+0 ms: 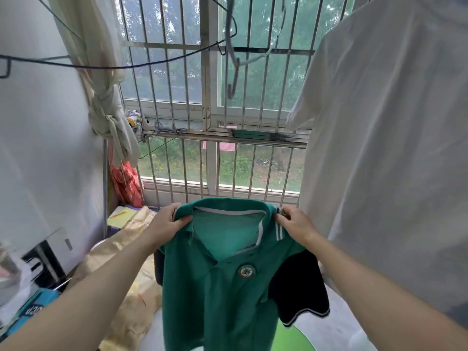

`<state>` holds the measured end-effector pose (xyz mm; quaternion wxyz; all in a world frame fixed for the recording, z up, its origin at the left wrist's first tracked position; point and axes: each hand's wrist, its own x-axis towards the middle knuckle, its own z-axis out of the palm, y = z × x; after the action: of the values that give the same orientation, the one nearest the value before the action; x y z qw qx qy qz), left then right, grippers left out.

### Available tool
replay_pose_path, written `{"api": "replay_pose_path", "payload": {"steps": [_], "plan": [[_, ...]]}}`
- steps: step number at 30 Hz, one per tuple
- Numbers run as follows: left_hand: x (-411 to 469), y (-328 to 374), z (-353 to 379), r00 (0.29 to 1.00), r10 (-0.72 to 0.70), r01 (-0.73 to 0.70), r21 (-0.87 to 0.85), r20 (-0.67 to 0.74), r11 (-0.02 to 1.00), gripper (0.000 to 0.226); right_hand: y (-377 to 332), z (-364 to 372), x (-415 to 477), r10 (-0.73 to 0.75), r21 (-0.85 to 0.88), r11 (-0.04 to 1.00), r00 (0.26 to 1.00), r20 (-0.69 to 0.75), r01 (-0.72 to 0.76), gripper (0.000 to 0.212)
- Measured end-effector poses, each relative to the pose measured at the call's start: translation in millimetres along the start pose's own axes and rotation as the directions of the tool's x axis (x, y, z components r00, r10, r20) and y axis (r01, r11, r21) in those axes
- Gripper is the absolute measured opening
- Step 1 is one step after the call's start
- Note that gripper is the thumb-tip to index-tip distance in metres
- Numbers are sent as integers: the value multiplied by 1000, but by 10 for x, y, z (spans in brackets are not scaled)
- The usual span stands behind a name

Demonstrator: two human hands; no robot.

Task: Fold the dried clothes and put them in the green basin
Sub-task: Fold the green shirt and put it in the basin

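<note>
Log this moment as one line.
left hand: gripping polo shoulder | right hand: gripping other shoulder | polo: hanging unfolded | basin: below

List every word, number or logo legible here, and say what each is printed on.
Round badge on the chest of the green polo shirt: one character in the middle with a ring of small lettering, too blurred to read.
Blue box at lower left: white letters, seen reversed or upside down, roughly "dOO", not reliably readable.
Nothing else carries legible text.
</note>
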<state>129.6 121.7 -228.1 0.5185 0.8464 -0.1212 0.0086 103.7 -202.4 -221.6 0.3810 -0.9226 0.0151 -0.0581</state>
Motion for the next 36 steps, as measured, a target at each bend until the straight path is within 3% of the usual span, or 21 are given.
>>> {"api": "replay_pose_path", "payload": {"steps": [5,11,14,17,22,25,28,31,34,36], "plan": [[100,0,-190,998,62,-54,355,-11,933,8,-36,-10,-33,3,-136,990,979,202,25,13],[93,23,-377,987,-63,-19,504,146,864,20,-20,47,-9,32,-207,978,993,117,-7,28],[114,-33,-374,999,-45,24,593,21,805,16,-91,71,-30,51,-229,973,992,115,-23,36],[124,-74,-305,990,-44,115,576,-136,809,11,-127,85,-10,69,-183,982,993,94,-51,43],[166,-122,-207,973,-61,188,602,-224,776,3,-116,101,18,97,-205,975,993,65,-82,32],[181,-126,-168,964,-83,211,536,-253,817,15,-81,155,32,168,-167,973,985,37,-160,29],[162,-78,-99,947,-187,273,347,-261,897,22,-81,181,20,242,-125,963,970,25,-237,26],[152,-9,12,920,-323,350,93,-222,932,22,-103,201,17,381,126,915,924,35,-382,27],[171,20,113,895,-406,381,-156,-185,911,23,-172,205,-3,501,595,634,848,171,-495,29],[184,35,169,886,-434,387,-260,-160,885,25,-213,197,-14,511,749,449,828,232,-487,27]]}}
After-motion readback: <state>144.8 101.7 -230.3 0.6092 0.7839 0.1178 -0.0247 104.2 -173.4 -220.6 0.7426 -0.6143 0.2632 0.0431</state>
